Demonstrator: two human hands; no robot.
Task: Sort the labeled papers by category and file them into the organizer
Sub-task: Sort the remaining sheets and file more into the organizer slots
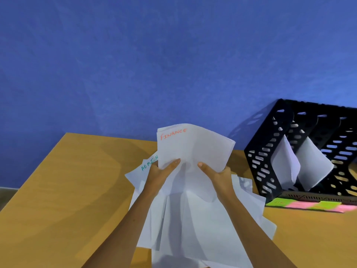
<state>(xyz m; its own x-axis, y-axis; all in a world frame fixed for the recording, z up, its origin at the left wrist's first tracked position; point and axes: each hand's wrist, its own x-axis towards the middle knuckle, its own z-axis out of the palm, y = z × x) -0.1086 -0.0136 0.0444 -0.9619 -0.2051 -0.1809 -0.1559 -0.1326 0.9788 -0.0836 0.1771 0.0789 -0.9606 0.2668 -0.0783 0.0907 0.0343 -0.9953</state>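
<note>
A blue wall (pixel 154 55) fills the top half of the view. Below it sits a tan wooden table (pixel 58 190), seen from above & slightly tilted.

At the right, on the table against the wall, stands a black perforated organizer (pixel 270 151) w/ upright slots; two white sheets (pixel 301 165) already lean in its nearest slots, corners sticking out toward the viewer. Along its front base lies a strip of green & pink sticky notes (pixel 309 206), writing too blurred to read.

In the centre of the table lies a loose pile of white papers (pixel 193 219), fanned out & overlapping, partly under both forearms. One sheet at the pile's left edge shows green lettering, "ADMIN" (pixel 149 163), partly covered.

Raised above the pile is a small stack of sheets, the top one marked "FINANCE" (pixel 193 146) in red at its upper left. The left hand (pixel 160 175) grips the stack's lower left edge, thumb on the front. The right hand (pixel 218 175) grips the lower right edge the same way, thumb on top, fingers behind
</note>
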